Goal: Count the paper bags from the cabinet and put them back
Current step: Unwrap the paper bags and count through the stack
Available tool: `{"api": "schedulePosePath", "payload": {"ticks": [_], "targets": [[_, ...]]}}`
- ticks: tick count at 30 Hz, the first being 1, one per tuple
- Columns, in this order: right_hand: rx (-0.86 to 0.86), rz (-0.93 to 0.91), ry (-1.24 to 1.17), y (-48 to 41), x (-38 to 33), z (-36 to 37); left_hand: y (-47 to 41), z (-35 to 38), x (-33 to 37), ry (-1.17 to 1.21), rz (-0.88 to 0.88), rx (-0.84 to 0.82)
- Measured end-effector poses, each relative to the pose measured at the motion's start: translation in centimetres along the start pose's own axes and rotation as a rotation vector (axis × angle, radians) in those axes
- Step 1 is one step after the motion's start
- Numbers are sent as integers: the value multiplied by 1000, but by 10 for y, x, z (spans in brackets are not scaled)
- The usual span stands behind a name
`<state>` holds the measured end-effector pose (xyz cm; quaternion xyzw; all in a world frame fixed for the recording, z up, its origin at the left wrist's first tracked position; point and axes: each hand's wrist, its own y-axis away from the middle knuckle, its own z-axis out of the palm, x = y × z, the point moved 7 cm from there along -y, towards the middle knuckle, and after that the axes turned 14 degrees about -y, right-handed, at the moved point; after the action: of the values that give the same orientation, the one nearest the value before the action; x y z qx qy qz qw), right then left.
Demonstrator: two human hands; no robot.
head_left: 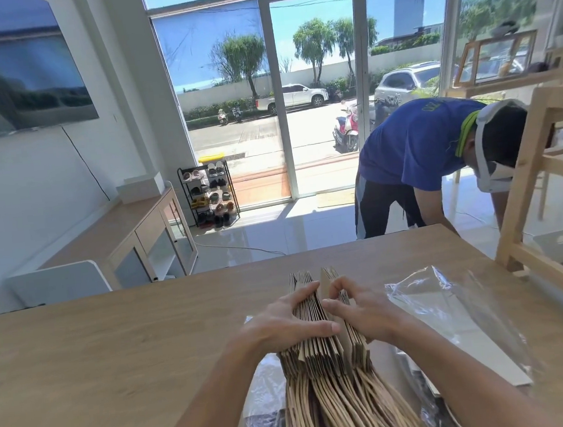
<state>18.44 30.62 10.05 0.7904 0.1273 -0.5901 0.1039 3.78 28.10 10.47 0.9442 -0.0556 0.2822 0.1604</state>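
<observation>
Bags of brown paper (322, 352) lay in one thick stack on the table (114, 350), close to its near edge and about midway along it. They stood on their sides, with the twisted paper handles (343, 410) trailing toward the near edge. The stack was out on the table and parted into bundles, so I judged the counting to be under way, not finished. How many had been counted could not be told. Putting the bags back in a cabinet was not yet done, and which cabinet they belong in was not shown.

Both hands were in the stack. The left hand (283, 323) gripped the larger left bundle, its fingers curled over the far edges and its thumb laid across the top toward the gap. The right hand (363, 310) held the thinner right bundle, with its fingers hooked into the split between the two bundles, as if peeling bags off one side to tally them. Neither hand was relaxed or free.

Clear plastic wrapping (446, 300) lay crumpled on the right part of the table, and more of it showed under the stack at the near edge. A wooden shelf frame (523, 169) stood at the table's right end. Beyond the far edge of the table a person in a blue shirt (418, 145) bent down toward the floor.
</observation>
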Motion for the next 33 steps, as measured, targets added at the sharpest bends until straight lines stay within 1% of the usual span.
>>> {"api": "schedulePosePath", "payload": {"ticks": [7, 10, 14, 20, 28, 33], "targets": [[10, 35, -7, 2, -2, -2, -1, 1, -1, 2, 1, -13], [8, 26, 24, 3, -4, -3, -2, 2, 0, -10, 2, -18], [-4, 22, -24, 5, -3, -1, -2, 3, -1, 1, -3, -10], [-22, 2, -11, 6, -5, 0, -3, 3, -1, -15, -6, -6], [9, 10, 46, 5, -6, -3, -2, 4, 3, -41, 4, -9], [27, 20, 32, 3, -9, -3, -4, 5, 0, -28, 8, -9]]}}
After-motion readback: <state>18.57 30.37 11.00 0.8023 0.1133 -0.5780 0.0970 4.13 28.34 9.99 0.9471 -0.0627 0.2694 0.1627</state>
